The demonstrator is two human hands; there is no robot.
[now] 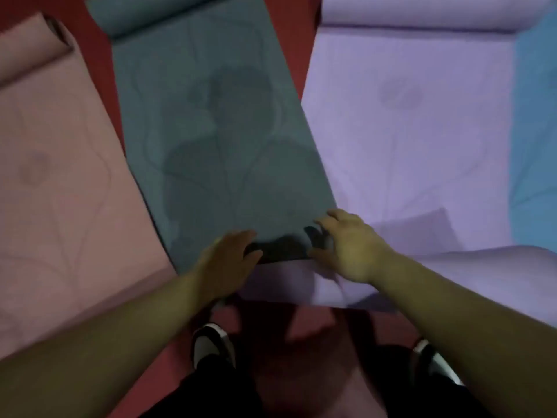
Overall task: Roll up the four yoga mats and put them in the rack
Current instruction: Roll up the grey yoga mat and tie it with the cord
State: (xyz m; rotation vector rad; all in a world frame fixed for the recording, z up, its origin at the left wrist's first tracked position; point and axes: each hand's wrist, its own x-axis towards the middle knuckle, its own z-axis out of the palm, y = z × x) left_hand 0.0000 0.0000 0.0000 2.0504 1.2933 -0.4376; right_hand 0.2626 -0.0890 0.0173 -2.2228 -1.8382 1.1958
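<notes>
teal mat (211, 131) edge gripped by l hand (226, 260) & r hand (346, 245), fingers curled.

I see four mats side by side on the floor (289, 55): the left mat (60, 206), the middle mat (211, 131), the right mat (407, 131) and, against its right side, the far-right mat (536, 131). The middle mat's near end lies on the right mat's near corner. My left hand (226, 260) and right hand (349, 248) hold that near edge, with my shoes (211, 345) behind them.
</notes>
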